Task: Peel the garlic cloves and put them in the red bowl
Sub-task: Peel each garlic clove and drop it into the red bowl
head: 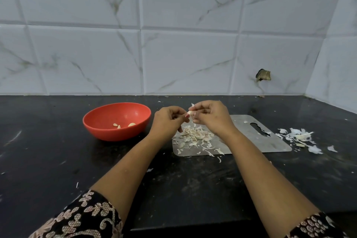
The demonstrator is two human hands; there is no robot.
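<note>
Black stone counter [58, 160]: left hand [168, 121] and right hand [210, 120] pinch one pale garlic clove [190, 113] at their fingertips, over grey metal board's [274, 145] far-left corner. Round red plastic bowl [100, 131] holds three peeled cloves [132, 124].

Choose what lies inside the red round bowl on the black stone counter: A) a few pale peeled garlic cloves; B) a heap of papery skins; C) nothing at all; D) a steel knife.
A: a few pale peeled garlic cloves lie on the bottom of the red round bowl, the papery skins are heaped on the grey flat cutting board, and the left hand and right hand pinch a further garlic clove.
</note>
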